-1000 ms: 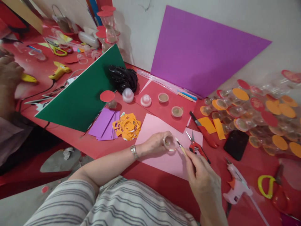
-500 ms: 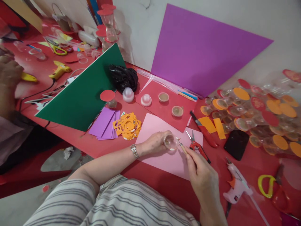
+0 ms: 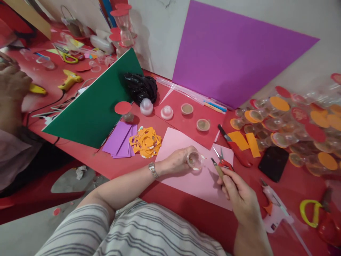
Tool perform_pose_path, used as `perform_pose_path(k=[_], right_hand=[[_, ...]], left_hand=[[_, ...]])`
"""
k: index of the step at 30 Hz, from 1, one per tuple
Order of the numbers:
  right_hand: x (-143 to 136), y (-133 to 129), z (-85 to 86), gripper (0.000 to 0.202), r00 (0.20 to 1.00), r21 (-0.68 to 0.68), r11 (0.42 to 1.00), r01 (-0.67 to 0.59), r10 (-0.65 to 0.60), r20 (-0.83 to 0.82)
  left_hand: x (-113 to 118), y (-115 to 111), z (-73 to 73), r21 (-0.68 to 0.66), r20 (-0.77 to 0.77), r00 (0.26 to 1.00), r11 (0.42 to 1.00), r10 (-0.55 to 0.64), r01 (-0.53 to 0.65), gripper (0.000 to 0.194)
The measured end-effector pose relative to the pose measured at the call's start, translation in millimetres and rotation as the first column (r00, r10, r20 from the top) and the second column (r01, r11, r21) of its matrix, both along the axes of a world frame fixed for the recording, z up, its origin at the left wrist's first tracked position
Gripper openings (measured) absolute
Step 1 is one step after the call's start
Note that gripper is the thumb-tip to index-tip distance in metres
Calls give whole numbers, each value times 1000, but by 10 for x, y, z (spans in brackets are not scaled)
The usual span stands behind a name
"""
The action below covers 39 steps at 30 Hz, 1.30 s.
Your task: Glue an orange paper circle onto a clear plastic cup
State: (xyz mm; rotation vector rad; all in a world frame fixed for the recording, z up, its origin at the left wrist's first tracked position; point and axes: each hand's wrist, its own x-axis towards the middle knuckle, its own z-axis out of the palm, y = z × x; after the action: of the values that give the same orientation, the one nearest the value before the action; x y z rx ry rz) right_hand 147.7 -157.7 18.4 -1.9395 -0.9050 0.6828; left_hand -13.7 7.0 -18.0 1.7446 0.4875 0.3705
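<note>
A small clear plastic cup (image 3: 195,161) is gripped in my left hand (image 3: 181,160), its mouth tilted toward me and white bits along its rim. My right hand (image 3: 238,190) is closed around a wooden-handled craft knife (image 3: 218,169), whose blade points up and left, apart from the cup. Beneath both hands lies a pink sheet of paper (image 3: 173,179). Red-handled scissors (image 3: 223,161) rest just behind the knife. Farther back, two small cups of sand (image 3: 187,109) and a clear domed cup (image 3: 167,112) stand on the table.
Orange paper scraps (image 3: 146,142) and purple paper strips (image 3: 119,140) lie left. Clear cups with orange and red discs crowd the right, near a black phone (image 3: 273,163) and a glue gun (image 3: 275,209). A green board (image 3: 101,106) divides off another person's hand (image 3: 12,81).
My right hand has drawn the knife away from the cup's rim, to the right and toward me. My left hand keeps the cup in nearly the same place. The view has shifted slightly.
</note>
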Motion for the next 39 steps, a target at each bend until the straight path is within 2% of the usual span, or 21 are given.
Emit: perform_pose_path(k=[3,5,9,12,19,23,28,32,39], right_hand=[[-10,62,-30,34,982,53,998,28,-37,187],[-29,126,-35,28,945,100,995,-11,-22,328],[-33,290,43,17,850,134,946,-295,195,490],[12,397,114,19,768,53,890,-454,360,529],[133,482,128,26,595,-110,780,-617,553,583],[110,492,159,25,539,-113,758,-643,553,635],[97,531,154,25,455,-151,744,-651,541,708],[104,591,93,17,493,-130,738,-662,559,667],[58,605,39,18,683,-19,811,-584,504,529]], left_hand=[[-11,7,-28,22,-5,999,999,32,-32,28],[-11,15,-33,30,-16,999,999,45,-44,30],[3,49,1,-6,-19,1000,1000,0,0,21],[3,82,38,-44,19,999,999,-31,31,18],[-27,101,44,22,44,996,997,-73,73,23],[-30,94,38,-4,57,995,997,-82,83,30],[-40,102,102,14,32,993,994,-109,109,35],[-24,86,123,-10,19,995,995,-99,99,30],[-4,66,64,5,23,998,998,-59,59,29]])
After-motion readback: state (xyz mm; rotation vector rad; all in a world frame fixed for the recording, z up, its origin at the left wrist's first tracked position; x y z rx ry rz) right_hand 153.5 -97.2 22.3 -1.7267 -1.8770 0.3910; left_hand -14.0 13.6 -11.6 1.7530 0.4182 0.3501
